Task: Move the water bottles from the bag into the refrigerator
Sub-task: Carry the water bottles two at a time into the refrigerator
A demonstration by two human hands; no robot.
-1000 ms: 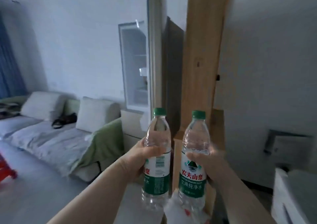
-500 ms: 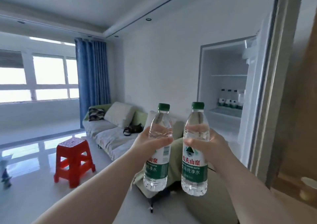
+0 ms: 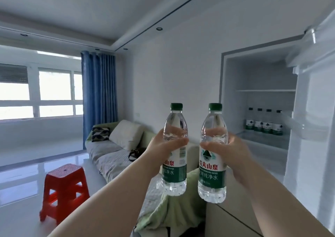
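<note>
My left hand (image 3: pixel 161 147) grips a clear water bottle (image 3: pixel 174 171) with a green cap and green label, held upright at chest height. My right hand (image 3: pixel 233 151) grips a second such bottle (image 3: pixel 212 180) just to its right, also upright. The two bottles are a little apart. The refrigerator (image 3: pixel 233 98) stands open at the right, ahead of my right hand. Several green-labelled bottles (image 3: pixel 263 125) stand in a row at the back of its lower shelf. The bag is not in view.
The open refrigerator door (image 3: pixel 311 109) with its clear bins fills the right edge. A sofa (image 3: pixel 107 155) with cushions and a green blanket (image 3: pixel 174 209) lies below my arms. A red plastic stool (image 3: pixel 63 187) stands on the floor at left, by the window and blue curtain (image 3: pixel 98 98).
My view has swung left from the cabinet side to the room and the open refrigerator, whose inside now looks closer and wider. Both hands keep their bottles upright.
</note>
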